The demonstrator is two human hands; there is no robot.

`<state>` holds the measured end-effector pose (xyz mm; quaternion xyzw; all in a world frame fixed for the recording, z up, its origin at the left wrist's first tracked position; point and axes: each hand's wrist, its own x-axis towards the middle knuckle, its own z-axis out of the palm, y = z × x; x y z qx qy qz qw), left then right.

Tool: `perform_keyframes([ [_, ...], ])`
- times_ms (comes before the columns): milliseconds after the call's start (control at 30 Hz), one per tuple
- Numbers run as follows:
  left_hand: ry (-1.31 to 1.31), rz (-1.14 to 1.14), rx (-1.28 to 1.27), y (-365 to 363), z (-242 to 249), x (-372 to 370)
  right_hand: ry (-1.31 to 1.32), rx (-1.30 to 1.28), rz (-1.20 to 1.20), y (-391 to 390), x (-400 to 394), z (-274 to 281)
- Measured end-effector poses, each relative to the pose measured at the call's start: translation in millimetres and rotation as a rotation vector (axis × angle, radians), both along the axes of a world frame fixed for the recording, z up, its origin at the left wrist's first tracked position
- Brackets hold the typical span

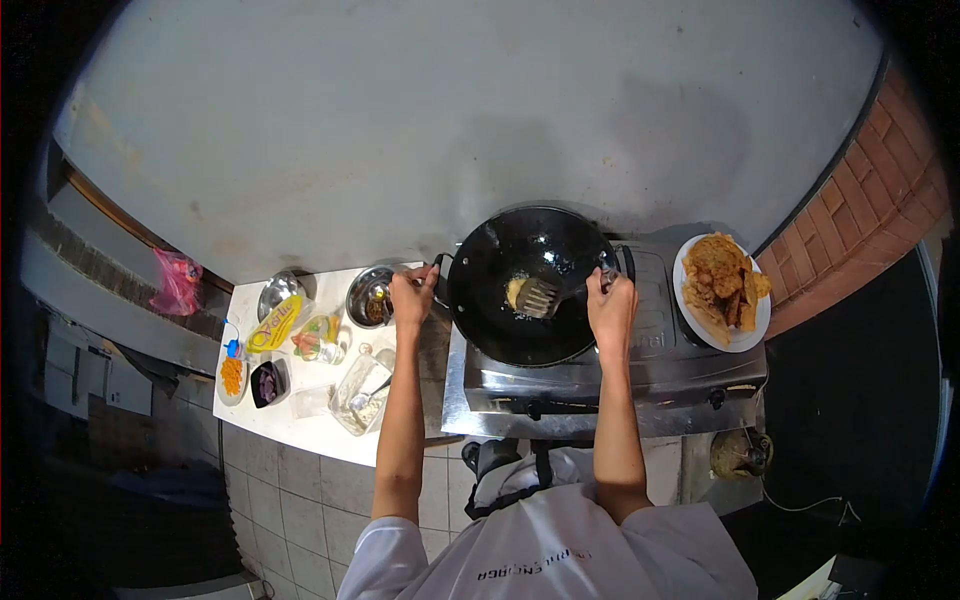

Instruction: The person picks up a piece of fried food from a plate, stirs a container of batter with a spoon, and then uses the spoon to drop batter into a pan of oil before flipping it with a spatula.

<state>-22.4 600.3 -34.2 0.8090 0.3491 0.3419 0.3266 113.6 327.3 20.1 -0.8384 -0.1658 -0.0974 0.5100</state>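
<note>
A black wok [490,330] sits on the gas stove, with a small yellowish lump of food [516,291] at its middle. My left hand [408,296] is closed on the wok's left loop handle [440,262]. Over the wok's right side, my right hand [612,303] grips a slotted spatula [537,299] whose head rests against the food. Most of the spatula's handle is hidden by my fingers. Just left of my left hand stands a metal bowl [358,297] with something brown in it.
On the stove's [530,385] right side sits a white plate [745,338] piled with fried food. The white table [325,440] at left carries a yellow packet [276,325], a clear container [358,408] with a spoon, a dark bowl [266,384] and another metal bowl [279,293]. A wall rises behind.
</note>
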Motion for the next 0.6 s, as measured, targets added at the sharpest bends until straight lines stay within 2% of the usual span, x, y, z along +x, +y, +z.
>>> perform_keyframes([
  [600, -0.003, 0.007, -0.017, 0.2, -2.2, -0.2, 0.017, -0.034, 0.008, -9.2, -1.5, 11.0],
])
